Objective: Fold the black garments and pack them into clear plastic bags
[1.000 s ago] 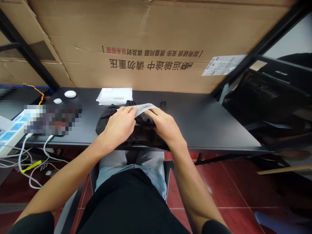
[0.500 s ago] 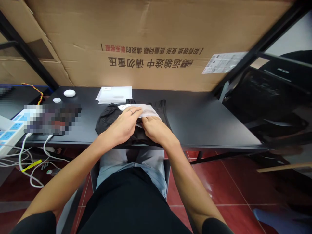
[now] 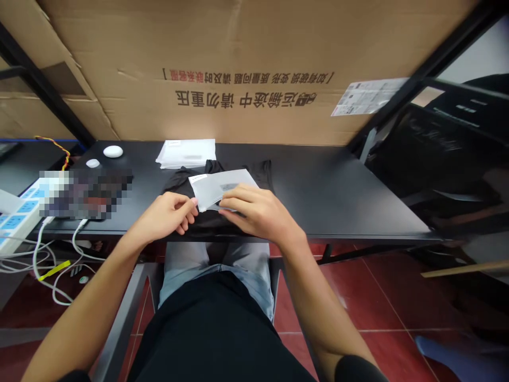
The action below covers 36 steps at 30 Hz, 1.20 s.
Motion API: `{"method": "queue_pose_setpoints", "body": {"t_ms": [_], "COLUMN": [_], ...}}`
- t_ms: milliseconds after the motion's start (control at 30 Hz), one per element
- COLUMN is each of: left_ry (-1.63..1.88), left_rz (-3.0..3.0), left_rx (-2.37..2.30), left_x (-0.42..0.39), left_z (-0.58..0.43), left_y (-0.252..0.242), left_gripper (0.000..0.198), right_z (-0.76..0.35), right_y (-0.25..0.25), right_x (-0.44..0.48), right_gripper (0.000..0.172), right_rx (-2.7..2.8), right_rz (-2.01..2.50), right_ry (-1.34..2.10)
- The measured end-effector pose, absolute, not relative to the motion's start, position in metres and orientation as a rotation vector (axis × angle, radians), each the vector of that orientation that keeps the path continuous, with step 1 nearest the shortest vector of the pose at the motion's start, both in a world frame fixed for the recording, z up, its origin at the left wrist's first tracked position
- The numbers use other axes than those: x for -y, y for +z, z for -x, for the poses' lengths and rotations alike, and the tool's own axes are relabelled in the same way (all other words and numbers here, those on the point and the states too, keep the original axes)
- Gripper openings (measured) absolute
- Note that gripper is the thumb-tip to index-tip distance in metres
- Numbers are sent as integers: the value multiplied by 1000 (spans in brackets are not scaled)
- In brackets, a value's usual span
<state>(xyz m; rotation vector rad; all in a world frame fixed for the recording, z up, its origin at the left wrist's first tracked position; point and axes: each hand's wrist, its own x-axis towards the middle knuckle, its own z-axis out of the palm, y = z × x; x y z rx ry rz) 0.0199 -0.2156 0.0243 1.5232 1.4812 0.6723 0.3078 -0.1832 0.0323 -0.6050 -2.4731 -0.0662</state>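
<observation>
A folded black garment [image 3: 262,172] lies on the black desk [image 3: 338,196] in front of me. On top of it rests a translucent grey plastic bag [image 3: 220,185] with a white label strip at its left end. My left hand [image 3: 167,215] pinches the bag's near left corner between thumb and fingers. My right hand [image 3: 258,212] holds the bag's near edge, fingers curled over it and onto the garment.
A stack of white plastic bags [image 3: 186,154] lies behind the garment. Two small white round objects [image 3: 113,151] sit at the back left. A power strip [image 3: 16,217] with white cables hangs off the left. A big cardboard box [image 3: 246,69] stands behind the desk. A dark chair [image 3: 437,154] is at right.
The bag has been flattened out on top of the garment. My left hand slid back toward me to the bag's left corner; my right hand moved onto its near edge.
</observation>
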Motion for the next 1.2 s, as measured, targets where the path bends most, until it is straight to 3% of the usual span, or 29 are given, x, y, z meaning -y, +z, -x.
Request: {"method": "queue_pose_setpoints", "body": {"t_ms": [400, 900, 1100, 1133, 1200], "left_ry": [817, 1086, 1157, 1148, 1115], "left_rz": [-1455, -1312, -1276, -1292, -1352], "left_rx": [-1293, -1402, -1257, -1226, -1178], "left_x": [218, 213, 218, 219, 219], "left_z": [-37, 3, -1, -7, -20], "left_y": [20, 42, 60, 62, 66], "left_gripper": [45, 29, 36, 37, 37], "right_z": [-264, -335, -358, -352, -336], "right_y": [2, 24, 36, 37, 37], "right_x": [185, 153, 156, 160, 169], "right_gripper": [25, 19, 11, 19, 48], "right_rx": [2422, 2355, 2348, 2370, 2434], "right_rz": [546, 730, 784, 788, 794], "right_ry": [-522, -399, -201, -150, -44]}}
